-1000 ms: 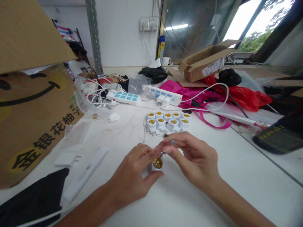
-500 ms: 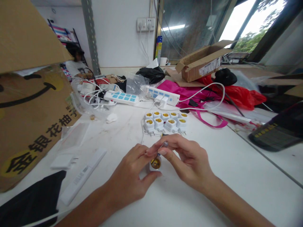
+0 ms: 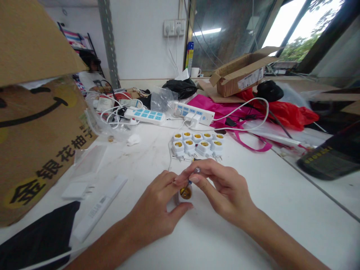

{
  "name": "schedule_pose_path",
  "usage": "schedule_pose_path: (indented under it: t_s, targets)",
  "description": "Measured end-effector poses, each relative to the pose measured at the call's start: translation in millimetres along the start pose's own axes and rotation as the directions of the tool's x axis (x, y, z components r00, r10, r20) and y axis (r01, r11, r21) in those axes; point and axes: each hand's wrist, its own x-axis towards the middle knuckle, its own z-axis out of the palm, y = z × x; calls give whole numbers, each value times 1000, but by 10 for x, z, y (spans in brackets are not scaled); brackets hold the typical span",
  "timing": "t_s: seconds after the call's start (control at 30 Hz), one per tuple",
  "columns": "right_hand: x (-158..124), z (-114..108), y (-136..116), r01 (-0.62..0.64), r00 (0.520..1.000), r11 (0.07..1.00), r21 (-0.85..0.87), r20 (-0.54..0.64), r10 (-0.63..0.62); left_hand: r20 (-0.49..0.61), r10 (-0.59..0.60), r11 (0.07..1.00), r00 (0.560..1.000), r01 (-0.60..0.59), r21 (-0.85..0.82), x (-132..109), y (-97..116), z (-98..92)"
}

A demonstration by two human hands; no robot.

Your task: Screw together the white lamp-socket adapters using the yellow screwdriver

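Observation:
My left hand point(image 3: 152, 204) grips a white lamp socket adapter point(image 3: 185, 198) on the white table, its brass-lined opening facing up. My right hand point(image 3: 225, 191) pinches a small screwdriver point(image 3: 194, 175) between thumb and fingers. The screwdriver's thin shaft reaches down into the socket's opening, and its tip is hidden by my fingers. Just beyond my hands stands a group of several matching white socket adapters point(image 3: 195, 144). A second small screwdriver point(image 3: 185, 159) lies in front of that group.
Two blue-and-white power strips point(image 3: 144, 116) with white cables lie beyond the adapters. A printed cardboard box point(image 3: 39, 131) stands at the left, with white packaged items point(image 3: 98, 208) beside it. A person sits far back left. A dark device point(image 3: 329, 157) lies at the right.
The whole view has shifted slightly with my head. Both hands, the screwdriver and the socket keep nearly the same positions and hold.

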Motion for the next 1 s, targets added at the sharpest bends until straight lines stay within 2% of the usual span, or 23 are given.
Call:
schedule_pose_path:
  t_s: [0.17,0.37,0.43,0.5,0.53,0.6,0.7,0.77,0.83,0.9,1.0]
  targets:
    - [24,8,-21,-33,999,999,-23,-19,33,4,-23,1000,1000,23,-5,22,30,-13]
    - [46,72,-24,-106,990,994,-40,-103,101,8,-40,999,999,40,5,-3,35,-5]
    - [49,91,7,-159,979,987,7,-130,158,2,-28,999,1000,28,33,-12,26,5]
    - [72,64,66,-228,950,965,127,-188,249,-24,2,998,1000,0,61,-11,4,9]
    - [95,23,105,-259,927,939,226,-215,308,-44,26,997,999,-22,76,-7,-13,6]
    - [158,-121,195,-244,862,893,378,-337,378,-82,68,991,994,-58,118,8,-61,-16]
    - [251,-449,344,-128,690,866,483,-584,427,-152,112,974,982,-79,214,35,-145,-80]
    - [279,-671,451,-54,600,839,542,-654,461,-253,121,967,960,-56,249,62,-186,-130]
    - [272,-847,567,4,524,789,615,-673,522,-361,116,963,925,-16,269,119,-197,-173]
    - [243,-961,688,36,497,750,660,-663,560,-413,124,958,902,0,287,235,-170,-201]
    - [200,-1039,855,52,462,756,653,-687,561,-449,116,969,886,-1,248,560,-66,-198]
